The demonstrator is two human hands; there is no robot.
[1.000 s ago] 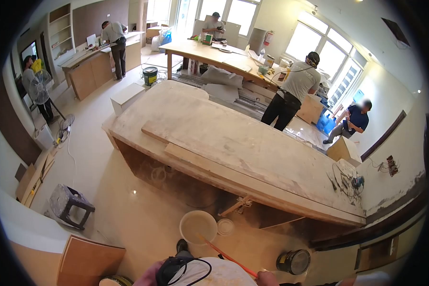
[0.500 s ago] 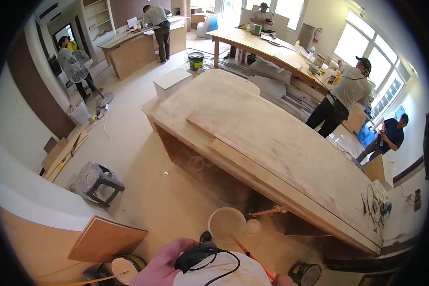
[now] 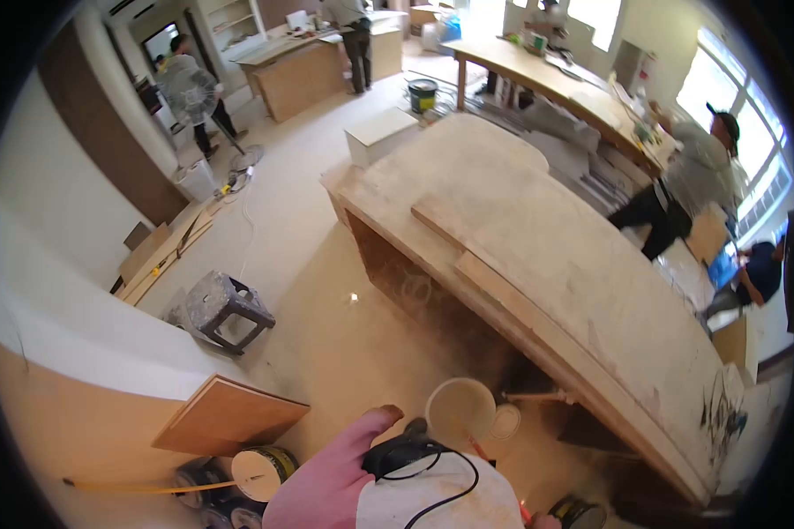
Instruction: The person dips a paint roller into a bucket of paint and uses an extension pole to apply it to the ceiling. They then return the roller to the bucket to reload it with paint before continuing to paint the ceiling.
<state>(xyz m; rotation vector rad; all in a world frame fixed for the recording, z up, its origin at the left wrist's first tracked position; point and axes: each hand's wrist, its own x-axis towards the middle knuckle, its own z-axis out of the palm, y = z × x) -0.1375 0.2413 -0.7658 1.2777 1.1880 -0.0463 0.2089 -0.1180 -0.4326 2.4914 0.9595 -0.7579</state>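
My left hand point(image 3: 386, 416), at the end of a pink sleeve, reaches forward just left of a pale bucket point(image 3: 459, 390) on the floor. Its fingers are blurred, and I see nothing clear in them. At the bottom edge, my right hand point(image 3: 545, 522) is partly cut off, closed at the upper end of a long orange-red stick point(image 3: 481, 448). The stick slants down into the bucket, and my body hides part of it. A round lid point(image 3: 505, 421) lies right of the bucket. A black pouch point(image 3: 401, 454) with a cord hangs at my front.
A large dusty wooden cabinet point(image 3: 538, 238) lies ahead and to the right. On the left are a grey stool point(image 3: 229, 304), a leaning board point(image 3: 229, 416) and a paint can point(image 3: 265, 472). A dark can point(image 3: 580, 511) stands bottom right. Several people work farther back.
My view has turned left, so the room sits farther right. My left hand has moved out from the pouch toward the bucket. The stick's lower end stays in the bucket.
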